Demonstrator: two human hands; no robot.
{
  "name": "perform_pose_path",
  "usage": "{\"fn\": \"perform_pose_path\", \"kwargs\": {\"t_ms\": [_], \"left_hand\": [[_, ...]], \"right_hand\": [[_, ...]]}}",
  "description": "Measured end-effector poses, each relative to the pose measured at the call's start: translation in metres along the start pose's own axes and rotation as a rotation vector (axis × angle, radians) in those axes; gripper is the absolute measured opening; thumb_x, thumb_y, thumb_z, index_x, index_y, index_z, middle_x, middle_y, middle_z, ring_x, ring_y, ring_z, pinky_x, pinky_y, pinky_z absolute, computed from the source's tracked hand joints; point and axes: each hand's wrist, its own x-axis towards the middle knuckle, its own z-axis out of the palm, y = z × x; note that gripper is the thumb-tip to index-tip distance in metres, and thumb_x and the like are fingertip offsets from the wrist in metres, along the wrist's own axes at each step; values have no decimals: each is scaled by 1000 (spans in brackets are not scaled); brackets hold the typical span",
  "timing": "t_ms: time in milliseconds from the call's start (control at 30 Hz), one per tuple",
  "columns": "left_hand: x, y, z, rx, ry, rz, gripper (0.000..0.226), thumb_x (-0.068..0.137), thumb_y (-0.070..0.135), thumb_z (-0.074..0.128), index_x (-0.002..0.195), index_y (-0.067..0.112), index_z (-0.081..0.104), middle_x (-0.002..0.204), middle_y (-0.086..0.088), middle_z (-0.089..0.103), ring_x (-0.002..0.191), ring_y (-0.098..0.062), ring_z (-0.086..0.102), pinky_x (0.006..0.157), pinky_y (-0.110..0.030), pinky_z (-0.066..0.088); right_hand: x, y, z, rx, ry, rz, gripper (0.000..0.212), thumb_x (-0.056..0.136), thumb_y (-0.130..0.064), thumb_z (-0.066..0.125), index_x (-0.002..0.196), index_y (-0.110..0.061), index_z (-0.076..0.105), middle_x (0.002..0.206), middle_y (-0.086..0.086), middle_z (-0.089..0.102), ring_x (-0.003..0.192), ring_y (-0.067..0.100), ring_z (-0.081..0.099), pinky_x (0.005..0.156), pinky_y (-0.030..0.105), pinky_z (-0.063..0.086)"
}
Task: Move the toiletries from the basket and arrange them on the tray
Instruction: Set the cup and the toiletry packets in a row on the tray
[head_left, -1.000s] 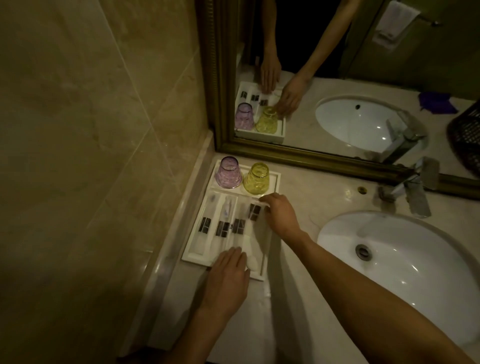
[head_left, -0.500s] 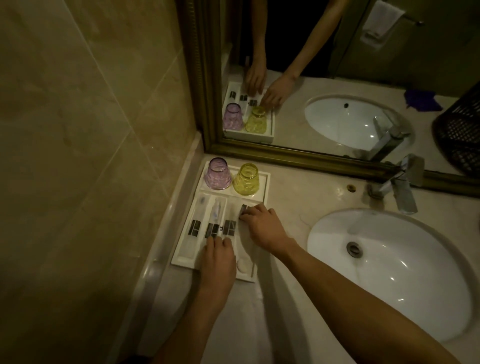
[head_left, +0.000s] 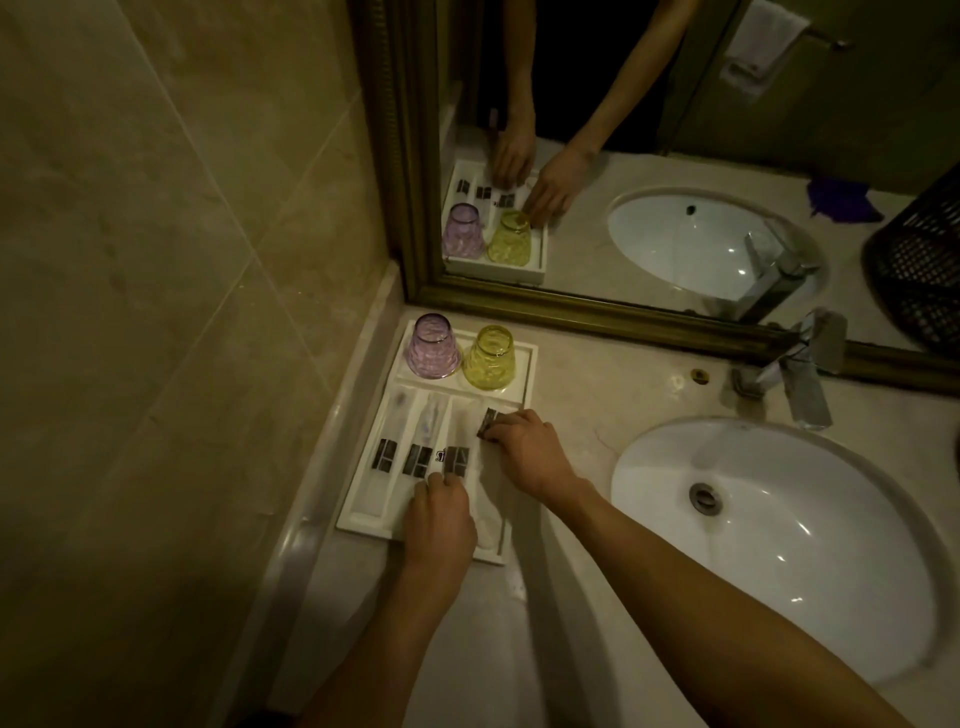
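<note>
Tray (head_left: 525, 382) under both your hands | left hand (head_left: 440, 519) lies flat, fingers pressing wrapped packets (head_left: 415, 460) ahead of it | right hand (head_left: 530, 454) pinches dark-labelled packet (head_left: 488, 422) at its fingertips | tumblers (head_left: 488, 358) beyond your knuckles

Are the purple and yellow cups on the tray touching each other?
Apart. The head view shows a strip of white tray between the purple cup and yellow cup.

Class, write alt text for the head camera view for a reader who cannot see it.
Two hands, left hand and right hand, press packaged toiletries into a white tray on a bathroom counter. Purple and yellow cups stand upside down at its far end, beside a sink.
</note>
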Motion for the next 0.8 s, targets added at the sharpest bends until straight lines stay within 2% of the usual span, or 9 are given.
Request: {"fn": "perform_pose_path", "kwargs": {"t_ms": [100,233,300,367,467,567,667,733,800], "left_hand": [[2,-3,-5,-152,-25,-79,23,92,8,55,113,5,63,115,-12,66,102,-25,64,77,-32,51],[1,-16,-15,-465,-62,-227,5,89,10,64,92,6,66,88,-8,66,84,-24,65,66,-29,45],[1,-21,-18,-578,-78,-275,3,88,7,64,85,9,64,79,-2,61,75,-18,60,61,-23,42],[-2,-22,-20,-589,-92,-264,9,89,7,63,83,12,58,73,3,56,65,-8,52,52,-15,33],[-9,-23,-19,-651,-82,-230,17,88,5,65,78,12,53,74,0,58,70,-15,60,53,-13,36],[-12,-23,-20,-814,-58,-304,14,86,13,71,85,8,58,79,-3,63,77,-21,63,57,-21,43],[-16,-25,-20,-1184,-97,-422,17,86,16,76,89,12,59,93,-12,72,81,-27,71,66,-33,53],[-17,-30,-16,-1241,-83,-427,17,87,8,73,88,15,58,94,-17,72,77,-28,71,66,-36,54],[-18,-34,-12,-1134,-64,-379,21,87,2,70,87,19,57,97,-14,70,75,-24,70,66,-34,54]], "right_hand": [[2,3,3,41,6,0,35,94,-14,53,122,-25,71,128,-2,67,120,30,51,84,41,44],[10,-2,5,261,91,124,31,82,-10,54,99,-22,78,98,4,77,97,31,66,78,38,52],[15,-17,-1,472,89,301,20,88,-23,60,94,-14,77,91,10,78,89,32,70,77,36,54],[22,-33,-9,701,-57,465,31,88,-40,68,84,-9,72,85,14,79,81,29,74,69,35,56],[35,-48,-9,808,-266,580,24,81,-27,81,77,-5,72,86,18,78,69,22,71,50,24,46],[42,-50,-5,813,-239,670,19,73,-8,81,86,4,76,82,20,76,64,25,64,46,25,43],[42,-45,0,912,-180,692,12,75,-3,79,73,-5,68,74,19,69,58,25,61,44,24,42],[40,-40,5,931,-150,686,20,74,-1,81,69,-9,63,77,22,70,61,28,64,46,28,48],[40,-36,8,916,-123,663,25,74,-1,82,65,-12,61,79,21,71,70,30,68,62,38,59]]}}
